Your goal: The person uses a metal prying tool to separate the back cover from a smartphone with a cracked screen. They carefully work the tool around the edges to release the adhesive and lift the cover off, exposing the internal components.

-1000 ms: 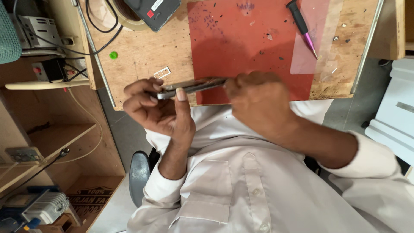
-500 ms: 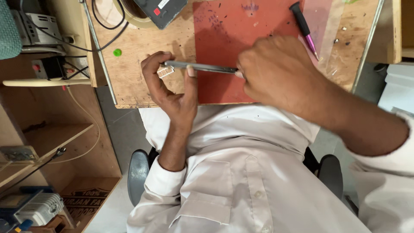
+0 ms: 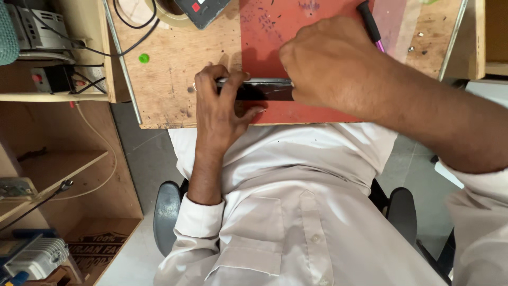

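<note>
A thin dark slab with a silver edge, like a phone seen edge-on (image 3: 264, 89), lies low over the red mat (image 3: 275, 32) at the near side of the wooden bench (image 3: 180, 58). My left hand (image 3: 225, 108) grips its left end, fingers wrapped over the top. Over its right end my right hand (image 3: 330, 66) is closed, hiding that end and whatever the fingers pinch.
A black and purple pen-like tool (image 3: 370, 24) lies on the mat's right part. A dark device with a red button (image 3: 203, 10) and black cables (image 3: 132, 26) sit at the bench's far side. A green dot (image 3: 144, 58) marks the wood. Shelves with electronics (image 3: 47, 47) stand left.
Both hands carried the slab forward from above my lap onto the bench. It now sits level at the red mat's near edge, and my right hand covers more of its right end.
</note>
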